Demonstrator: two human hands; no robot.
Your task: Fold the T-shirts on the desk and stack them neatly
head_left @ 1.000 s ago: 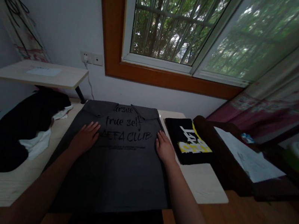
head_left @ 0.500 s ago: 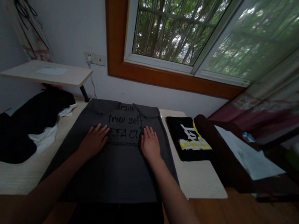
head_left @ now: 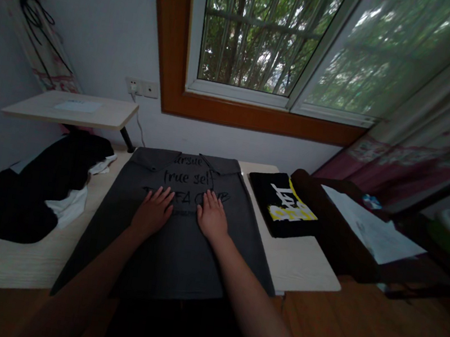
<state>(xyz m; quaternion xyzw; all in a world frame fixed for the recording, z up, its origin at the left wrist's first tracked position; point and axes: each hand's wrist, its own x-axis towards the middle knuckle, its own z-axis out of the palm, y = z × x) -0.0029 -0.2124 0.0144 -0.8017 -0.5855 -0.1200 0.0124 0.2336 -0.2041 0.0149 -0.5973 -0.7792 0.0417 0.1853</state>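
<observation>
A dark grey T-shirt point(head_left: 180, 258) with black lettering lies spread over the table, its sleeves folded inward at the far end. My left hand point(head_left: 153, 211) rests flat on it, fingers stretched out over the left part of the print. On the right part of the lettering lies my right hand point(head_left: 212, 215), palm down with its fingers slightly spread. Neither hand grips the cloth. The near edge of the shirt reaches the table's front edge, close to my body.
A folded black T-shirt point(head_left: 281, 206) with white and yellow print lies to the right. Crumpled black and white clothes point(head_left: 42, 191) sit at the left, below a raised shelf point(head_left: 72, 110). The wooden table point(head_left: 307, 267) stands against the wall under a window point(head_left: 267, 33).
Both hands have slid inward over the print, the left one rightward and the right one leftward, so they are closer together. The shirt's lower corners spread slightly wider.
</observation>
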